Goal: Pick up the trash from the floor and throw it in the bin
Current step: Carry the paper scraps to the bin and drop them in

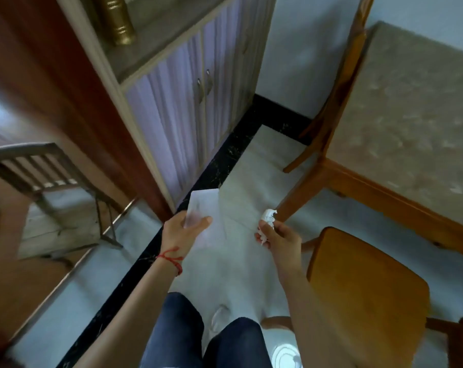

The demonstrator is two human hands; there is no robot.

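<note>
We stand over a pale tiled floor [241, 166], both hands out in front, above the knees. Left hand [181, 231], a red thread [172, 258] on its wrist, pinches a flat white sheet of paper [203, 205] between thumb and fingers; the sheet juts forward and up from the grip. Right hand [279, 240] is curled tight around a crumpled white wad of tissue [268, 217], part of it sticking out past the fingertips. The two pieces of trash are near each other but apart, both held off the floor.

Around us: a cabinet [187, 102] with ribbed pale doors ahead on the left, a black tile border [225, 160] running along its base. A wooden chair [363, 285] sits just right of the right forearm, its seat close to the arm. Beyond it a table [405, 123] with a speckled top, another chair [331, 96] tucked against its far end. A dark slatted chair [39, 166] stands at the far left. A round white object [286, 354] at the bottom edge by the right knee is too cut off to identify
</note>
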